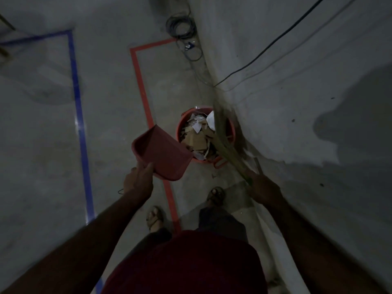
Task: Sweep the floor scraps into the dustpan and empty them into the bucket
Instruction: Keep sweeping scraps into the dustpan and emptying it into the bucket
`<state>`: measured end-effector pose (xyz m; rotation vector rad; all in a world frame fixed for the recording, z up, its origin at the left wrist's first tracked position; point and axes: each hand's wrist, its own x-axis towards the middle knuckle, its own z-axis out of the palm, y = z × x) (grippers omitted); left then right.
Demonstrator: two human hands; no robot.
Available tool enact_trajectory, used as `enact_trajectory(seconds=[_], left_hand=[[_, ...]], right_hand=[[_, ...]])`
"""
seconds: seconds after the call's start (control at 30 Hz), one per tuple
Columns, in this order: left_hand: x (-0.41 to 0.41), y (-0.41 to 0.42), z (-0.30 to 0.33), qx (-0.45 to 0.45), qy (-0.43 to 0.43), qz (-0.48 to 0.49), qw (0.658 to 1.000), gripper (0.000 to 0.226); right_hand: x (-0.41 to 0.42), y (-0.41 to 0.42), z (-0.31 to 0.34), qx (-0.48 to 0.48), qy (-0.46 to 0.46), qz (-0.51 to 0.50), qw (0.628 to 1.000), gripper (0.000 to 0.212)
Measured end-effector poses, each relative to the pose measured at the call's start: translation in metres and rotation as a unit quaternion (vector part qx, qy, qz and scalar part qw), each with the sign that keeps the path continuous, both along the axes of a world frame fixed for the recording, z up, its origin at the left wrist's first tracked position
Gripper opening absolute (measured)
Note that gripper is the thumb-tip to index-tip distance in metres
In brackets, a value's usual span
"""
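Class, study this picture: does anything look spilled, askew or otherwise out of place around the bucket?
A few small scraps lie on the grey floor beside the orange plastic bucket, outside it. The bucket itself stands upright, full of paper and cardboard scraps. Nothing else stands out.

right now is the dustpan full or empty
Empty: the dustpan, held by the left hand and tilted toward the bucket, shows a bare inside, while paper scraps fill the bucket.

Grey concrete floor (pixel 110 115) bearing red tape (pixel 141 85), blue tape (pixel 79 107), a coiled cable (pixel 180 26) and the scrap-filled bucket (pixel 230 132).
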<state>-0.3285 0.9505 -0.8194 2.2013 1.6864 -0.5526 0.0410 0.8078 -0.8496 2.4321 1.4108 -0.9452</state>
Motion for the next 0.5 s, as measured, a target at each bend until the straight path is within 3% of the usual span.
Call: enact_trajectory(seconds=[0.13, 0.3, 0.5], left_hand=[[-0.017, -0.001, -0.003, -0.016, -0.007, 0.01, 1.0, 0.048], [-0.025, -0.004, -0.008, -0.024, -0.028, 0.017, 0.999, 0.051], [-0.028, -0.003, -0.012, -0.026, -0.059, 0.013, 0.998, 0.047]], right_hand=[[-0.02, -0.041, 0.017, 0.029, 0.026, -0.034, 0.999, 0.052], [-0.039, -0.066, 0.036, 0.052, -0.005, -0.032, 0.998, 0.061], [-0.057, -0.077, 0.057, 0.03, 0.011, -0.017, 0.999, 0.072]])
